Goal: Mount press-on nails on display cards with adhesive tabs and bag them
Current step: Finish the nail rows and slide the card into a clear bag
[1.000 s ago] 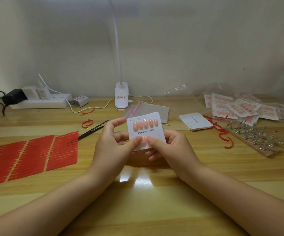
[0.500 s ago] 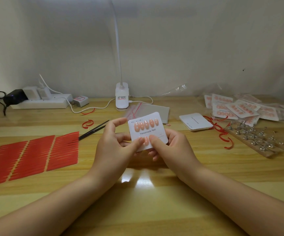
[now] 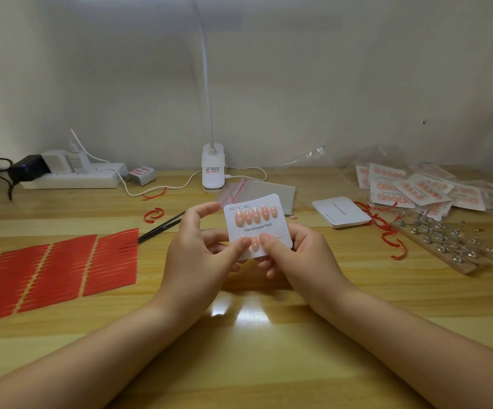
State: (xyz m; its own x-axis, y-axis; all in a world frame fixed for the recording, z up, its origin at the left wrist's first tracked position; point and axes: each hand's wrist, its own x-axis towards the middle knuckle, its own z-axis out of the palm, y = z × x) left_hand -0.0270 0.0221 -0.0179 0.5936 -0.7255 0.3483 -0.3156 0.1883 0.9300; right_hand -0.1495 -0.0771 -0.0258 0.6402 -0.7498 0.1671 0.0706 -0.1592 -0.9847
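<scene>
Head camera view, looking down at two bare hands raised just above the middle of a glossy wooden desk [image 3: 269,335]. Between them they hold one small white square display card [image 3: 258,227] printed "Handmade Nail". The left hand [image 3: 201,249] grasps its left edge, thumb pressing the lower front. The right hand [image 3: 295,255] grasps the lower right corner, thumb also on the front. A row of five peach press-on nails [image 3: 255,215] sits along the card's top; a second row is begun below, partly hidden by the thumbs.

Judging from this, freshly placed nails are being pressed onto their tabs. Firm, straight thumb pressure with fingers backing the card should seat them without bending it or nudging the row crooked.

Toward the left edge lie red sheets of adhesive strips [image 3: 56,270], with black tweezers [image 3: 162,227] beside them. Behind the card lie clear zip bags [image 3: 263,191]. Near the right edge a wooden board of metal nail stands [image 3: 446,243] sits in front of a pile of finished bagged cards [image 3: 422,187].
</scene>
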